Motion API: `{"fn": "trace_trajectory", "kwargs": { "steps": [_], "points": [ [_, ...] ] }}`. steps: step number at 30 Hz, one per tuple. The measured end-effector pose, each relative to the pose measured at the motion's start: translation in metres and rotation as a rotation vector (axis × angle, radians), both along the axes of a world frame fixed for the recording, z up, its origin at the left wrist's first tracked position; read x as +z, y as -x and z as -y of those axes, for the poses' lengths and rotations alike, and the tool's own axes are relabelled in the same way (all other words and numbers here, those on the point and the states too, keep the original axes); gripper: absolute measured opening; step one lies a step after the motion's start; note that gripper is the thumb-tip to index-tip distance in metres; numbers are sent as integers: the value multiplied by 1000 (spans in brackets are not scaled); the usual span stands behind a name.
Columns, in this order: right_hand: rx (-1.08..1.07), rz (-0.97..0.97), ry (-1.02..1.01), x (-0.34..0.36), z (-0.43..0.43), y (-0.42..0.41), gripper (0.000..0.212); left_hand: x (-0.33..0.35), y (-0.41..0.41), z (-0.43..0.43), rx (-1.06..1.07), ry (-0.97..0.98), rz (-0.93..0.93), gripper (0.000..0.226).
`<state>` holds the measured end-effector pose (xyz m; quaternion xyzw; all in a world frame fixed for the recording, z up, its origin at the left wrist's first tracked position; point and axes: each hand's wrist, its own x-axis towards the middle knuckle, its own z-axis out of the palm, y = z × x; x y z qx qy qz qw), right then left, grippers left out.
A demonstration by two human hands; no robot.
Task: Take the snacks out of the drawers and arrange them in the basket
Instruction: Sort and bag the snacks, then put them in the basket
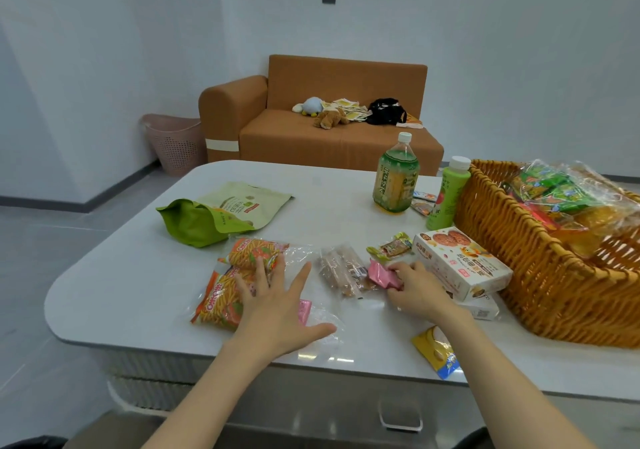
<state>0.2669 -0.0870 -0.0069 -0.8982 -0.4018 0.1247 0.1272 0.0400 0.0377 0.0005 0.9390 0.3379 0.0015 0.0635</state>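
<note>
A wicker basket (540, 275) stands at the right of the white table (131, 289), with several bright snack packs inside. My left hand (277, 303) lies flat with spread fingers on a clear bag of orange stick snacks (225, 296). My right hand (415, 289) pinches a small pink packet (379, 273). Between the hands lies a clear pack of brown bars (341, 270). A white cookie box (460, 261) sits against the basket, just right of my right hand. A yellow-and-blue packet (436, 351) lies at the table's front edge.
A green pouch (214, 214) lies at the back left of the table. A green tea bottle (394, 174) and a slimmer green bottle (448, 192) stand behind the box. A drawer handle (400, 417) shows below the tabletop. An orange sofa (311, 126) and a pink bin (175, 143) stand beyond.
</note>
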Motion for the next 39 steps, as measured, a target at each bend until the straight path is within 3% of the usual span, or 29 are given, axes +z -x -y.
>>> {"fn": "trace_trajectory", "kwargs": {
  "steps": [5, 9, 12, 15, 17, 21, 24, 27, 30, 33, 36, 39],
  "points": [
    [-78, -145, -52, 5, 1, 4, 39, 0, -2, 4, 2, -23, -5, 98],
    [-134, -210, -124, 6, 2, 6, 54, 4, -1, 9, 17, -39, 32, 96],
    [-234, -262, -184, 6, 6, 6, 62, 0, 3, 12, 32, -89, 185, 77],
    [-216, -159, -245, 7, 10, 11, 34, -6, 6, 11, 41, -215, 368, 45],
    [-194, -129, -376, 13, 13, 18, 14, -4, 9, 14, 66, -200, 303, 33],
    [-134, -359, -617, 44, 19, 41, 10, -6, 12, 17, 74, -163, 260, 28],
    [-59, -620, -517, 63, 22, 62, 13, -1, 14, 18, 67, -39, 324, 18],
    [23, -606, -273, 65, 22, 76, 20, 2, 17, 16, 54, 54, 434, 24],
    [59, -643, -165, 59, 14, 86, 17, 1, 21, 10, 22, 110, 486, 32],
    [42, -696, -248, 49, -2, 95, 11, 0, 25, 6, -33, 159, 480, 23],
    [7, -748, -354, 37, -20, 97, 22, 2, 31, -5, -58, 235, 464, 20],
    [-1, -908, -382, 30, -33, 98, 19, 10, 41, -24, 58, 194, 592, 11]
  ]
}}
